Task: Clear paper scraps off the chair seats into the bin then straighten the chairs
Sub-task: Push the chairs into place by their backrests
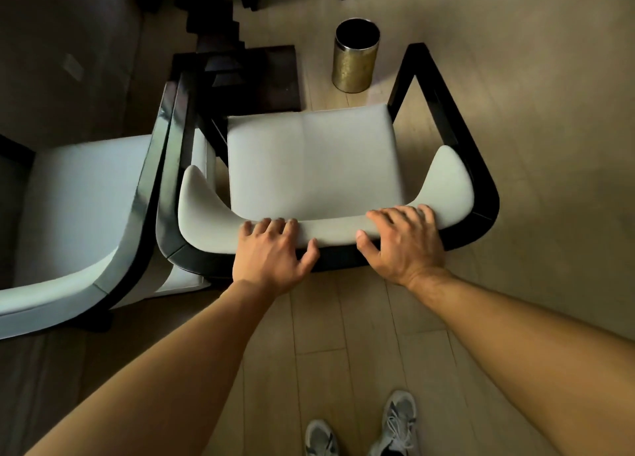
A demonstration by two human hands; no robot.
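A person stands behind a pale-cushioned chair (314,161) with a glossy black frame, looking down over its curved backrest. Both bare hands grasp the top of that backrest: the left hand (273,254) has its fingers curled over the padded rim and its thumb on the near side, and the right hand (403,240) grips the same way a little farther along. The seat shows only its pale cushion. A second chair (79,215) of the same kind stands just to the left, its dark frame nearly touching the first. Beyond the held chair, on the pale wooden floor (343,335), stands a round bin (355,60) with a brassy side and dark inside. Two grey laced shoes (395,424) show at the bottom edge.
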